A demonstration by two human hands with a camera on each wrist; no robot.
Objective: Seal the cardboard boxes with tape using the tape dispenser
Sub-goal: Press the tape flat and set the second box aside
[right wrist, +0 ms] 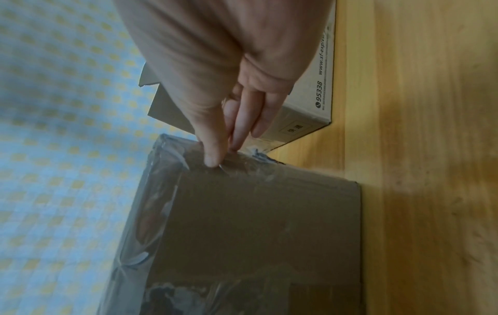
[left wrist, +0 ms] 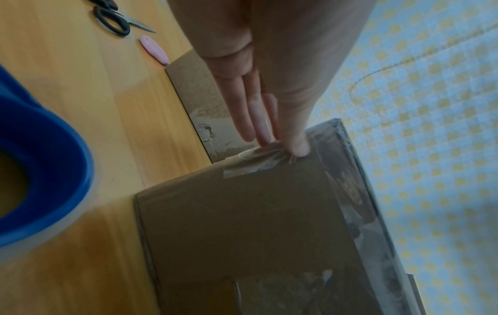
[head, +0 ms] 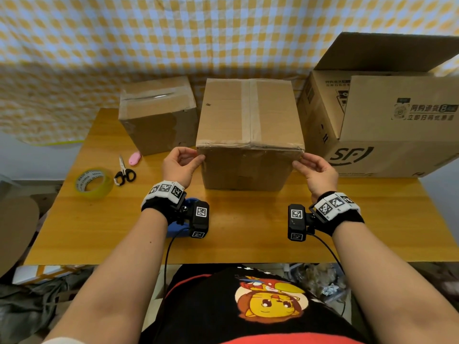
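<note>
A closed brown cardboard box (head: 248, 115) stands mid-table, with tan tape down its top seam and clear tape (head: 248, 145) along its front top edge. My left hand (head: 197, 155) is at the box's front left corner. There its thumb presses the crinkled tape end (left wrist: 253, 157) while straight fingers (left wrist: 256, 119) lie along the side. My right hand (head: 299, 161) mirrors this at the front right corner, its thumb (right wrist: 213, 157) flat on the tape. The blue tape dispenser (head: 177, 227) lies on the table under my left wrist, held by neither hand.
A smaller taped box (head: 159, 115) sits at the back left. A large open SF box (head: 387, 120) stands close on the right. On the left of the wooden table (head: 248, 232) lie a yellowish tape roll (head: 93, 183), black-handled scissors (head: 124, 173) and a pink oval object (head: 134, 158).
</note>
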